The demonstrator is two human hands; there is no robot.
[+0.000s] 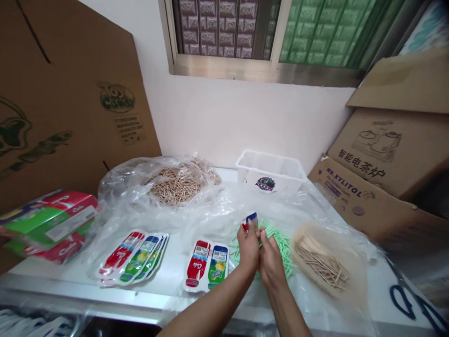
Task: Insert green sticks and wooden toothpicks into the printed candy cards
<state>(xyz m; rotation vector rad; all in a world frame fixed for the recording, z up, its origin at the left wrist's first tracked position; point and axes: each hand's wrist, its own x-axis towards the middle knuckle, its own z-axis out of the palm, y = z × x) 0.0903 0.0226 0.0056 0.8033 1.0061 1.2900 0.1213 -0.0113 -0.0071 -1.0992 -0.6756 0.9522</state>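
My left hand (248,248) is closed around a small candy packet (250,220) with red and blue print, most of it hidden behind my fingers. Right against it, my right hand (272,257) has its fingers pinched together; what they hold, if anything, does not show clearly. Both hands are over a pile of light green sticks (286,243) on clear plastic. To the left lies a pair of bottle-shaped packets (206,267), one red marked Cola and one green and blue. Further left is an overlapping stack of similar packets (133,257).
Brown sticks fill a clear bag (175,185) at the back and a translucent bag (324,264) on the right. A white plastic basket (270,173) stands by the wall. Dark-handled scissors (403,302), candy boxes (52,222) and large cartons (80,93) edge the table.
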